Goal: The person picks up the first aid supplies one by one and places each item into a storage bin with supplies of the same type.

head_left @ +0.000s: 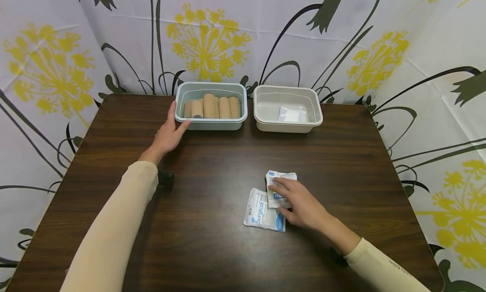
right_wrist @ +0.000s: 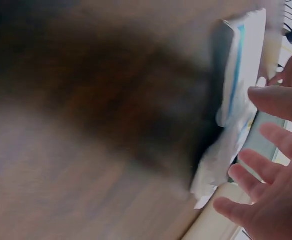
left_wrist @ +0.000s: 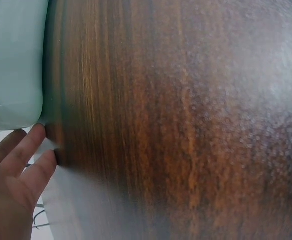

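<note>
At the left end of the pale blue-green bin (head_left: 212, 125), my left hand (head_left: 167, 133) has its fingers and thumb spread against the side and front corner. Several tan bandage rolls (head_left: 209, 106) stand in that bin. The left wrist view shows the fingertips (left_wrist: 38, 131) right at the bin's lower corner. Over two white paper packets on the table, my right hand (head_left: 303, 203) has its fingers spread. One packet (head_left: 262, 214) is printed "Surgical"; the other packet (head_left: 281, 175) overlaps it and is partly hidden by the fingers. In the right wrist view, the thumb (right_wrist: 275, 102) overlaps the packets.
A beige bin (head_left: 284, 127) stands to the right of the blue-green one and holds a small white packet (head_left: 291, 115). Both are near the far edge of the dark wooden table (head_left: 205, 190). A flower-patterned curtain (head_left: 228, 34) hangs behind it.
</note>
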`<state>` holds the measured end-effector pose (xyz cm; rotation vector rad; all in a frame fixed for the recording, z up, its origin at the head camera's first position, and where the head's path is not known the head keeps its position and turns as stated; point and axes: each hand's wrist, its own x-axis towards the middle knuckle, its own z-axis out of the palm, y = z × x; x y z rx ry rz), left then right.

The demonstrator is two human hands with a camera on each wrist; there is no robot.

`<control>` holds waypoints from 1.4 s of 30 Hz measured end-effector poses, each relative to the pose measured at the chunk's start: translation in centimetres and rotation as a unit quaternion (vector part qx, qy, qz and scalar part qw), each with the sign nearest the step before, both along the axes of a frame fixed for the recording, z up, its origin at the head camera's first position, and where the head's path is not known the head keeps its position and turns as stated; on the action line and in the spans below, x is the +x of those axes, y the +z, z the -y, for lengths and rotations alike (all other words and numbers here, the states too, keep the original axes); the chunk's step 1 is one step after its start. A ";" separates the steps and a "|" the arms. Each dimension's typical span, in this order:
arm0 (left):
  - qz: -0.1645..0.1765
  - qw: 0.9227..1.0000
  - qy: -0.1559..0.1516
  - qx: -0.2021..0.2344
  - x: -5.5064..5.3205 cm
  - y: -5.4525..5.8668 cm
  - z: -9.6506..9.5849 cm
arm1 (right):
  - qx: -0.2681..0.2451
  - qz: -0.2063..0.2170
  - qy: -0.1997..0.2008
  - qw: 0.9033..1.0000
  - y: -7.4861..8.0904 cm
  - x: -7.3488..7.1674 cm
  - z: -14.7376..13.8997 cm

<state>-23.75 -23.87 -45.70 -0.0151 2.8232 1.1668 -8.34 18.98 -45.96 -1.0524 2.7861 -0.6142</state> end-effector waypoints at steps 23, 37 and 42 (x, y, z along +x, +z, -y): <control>0.003 1.000 -0.002 0.008 0.1 0.4 -0.3 | 0.014 -0.112 0.011 0.994 -0.5 0.8 -0.9; -0.002 1.000 -0.002 0.004 0.1 0.2 -0.2 | -0.047 -0.151 0.004 0.987 3.8 -2.7 -0.5; -0.004 1.000 0.000 0.005 0.1 0.2 -0.1 | -0.089 -0.164 -0.003 0.982 5.0 -5.6 -0.3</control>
